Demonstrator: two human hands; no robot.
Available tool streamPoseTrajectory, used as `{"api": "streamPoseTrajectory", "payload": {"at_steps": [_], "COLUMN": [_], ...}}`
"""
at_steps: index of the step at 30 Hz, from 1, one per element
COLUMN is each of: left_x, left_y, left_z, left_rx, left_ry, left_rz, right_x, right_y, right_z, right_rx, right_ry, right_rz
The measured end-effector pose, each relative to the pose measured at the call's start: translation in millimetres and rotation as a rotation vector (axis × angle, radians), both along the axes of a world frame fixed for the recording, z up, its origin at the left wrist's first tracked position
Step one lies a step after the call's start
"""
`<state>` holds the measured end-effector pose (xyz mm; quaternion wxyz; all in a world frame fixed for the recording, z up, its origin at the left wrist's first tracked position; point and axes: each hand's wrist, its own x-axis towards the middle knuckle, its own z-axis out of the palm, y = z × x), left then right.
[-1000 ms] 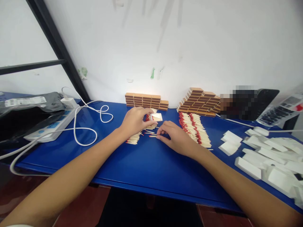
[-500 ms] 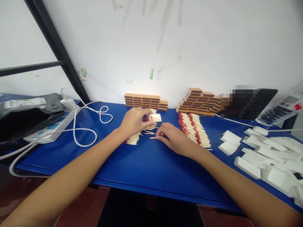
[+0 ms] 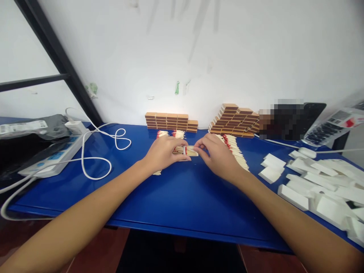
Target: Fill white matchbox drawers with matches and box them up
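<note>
My left hand (image 3: 166, 152) grips a small white matchbox tray (image 3: 189, 158) between thumb and fingers, just above the blue table. Red-tipped matches (image 3: 192, 151) lie in the tray with their heads toward the left. At the tray's right end, my right hand (image 3: 217, 154) pinches the pale ends of matches between thumb and forefinger. Behind and under the left hand are rows of loose matches (image 3: 178, 134), partly covered by it. Another double row of matches (image 3: 237, 151) lies beyond the right hand, which hides part of it.
Stacked brown matchboxes (image 3: 167, 120) stand along the wall, with a taller stack (image 3: 236, 119) to the right. White empty trays (image 3: 321, 182) are heaped at the right. A phone (image 3: 314, 117) leans at the back. A power strip (image 3: 57, 155) and white cables (image 3: 82, 151) occupy the left.
My right hand has come up from the loose matches on the table to the tray's right end. The left hand has lowered the tray slightly toward me.
</note>
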<state>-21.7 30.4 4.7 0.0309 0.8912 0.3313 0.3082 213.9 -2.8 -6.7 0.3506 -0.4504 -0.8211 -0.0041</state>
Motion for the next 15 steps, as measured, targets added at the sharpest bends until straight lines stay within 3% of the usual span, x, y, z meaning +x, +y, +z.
{"api": "streamPoseTrajectory", "payload": {"at_steps": [6, 10, 15], "left_x": [-1.5, -8.0, -14.9], "left_y": [2.0, 8.9, 14.4], "left_z": [1.2, 2.0, 5.3], "left_rx": [-0.039, 0.017, 0.066], "left_ry": [-0.034, -0.024, -0.063], "left_rz": [0.013, 0.097, 0.169], "right_x": [-1.8, 1.3, 0.3], "right_y": [-3.2, -4.6, -4.0], "right_z": [0.8, 5.1, -4.1], "right_rx": [0.034, 0.068, -0.118], "right_ry": [0.018, 0.034, -0.101], "right_rz": [0.027, 0.023, 0.141]}}
